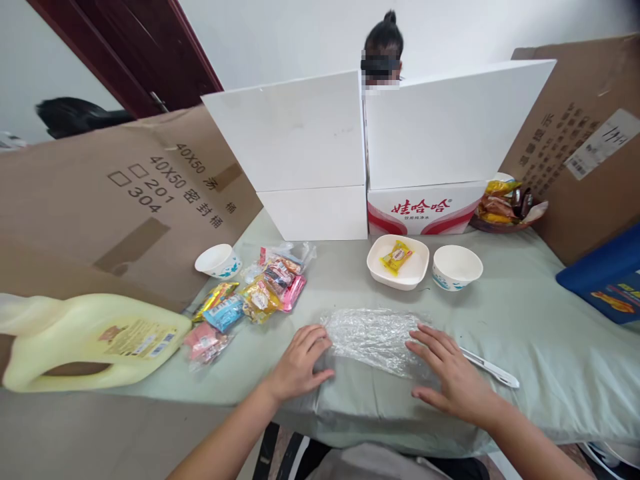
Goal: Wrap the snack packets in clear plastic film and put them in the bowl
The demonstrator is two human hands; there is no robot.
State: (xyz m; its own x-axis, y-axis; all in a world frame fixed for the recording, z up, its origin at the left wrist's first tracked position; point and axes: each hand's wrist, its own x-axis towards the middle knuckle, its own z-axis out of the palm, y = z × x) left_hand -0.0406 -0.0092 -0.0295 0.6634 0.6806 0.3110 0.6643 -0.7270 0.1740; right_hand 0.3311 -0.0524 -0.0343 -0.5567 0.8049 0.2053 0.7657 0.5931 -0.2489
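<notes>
I've got both hands apart, fingers loosely spread, neither gripping. Plastic wrap lies on the table between them. Left hand has fingertips at its left edge; right hand is over its right end, can't confirm contact. White knife just beside right.

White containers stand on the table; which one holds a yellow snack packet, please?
The squarish dish holds the yellow snack packet; unlike it, the blue-patterned bowls at either side are round.
</notes>
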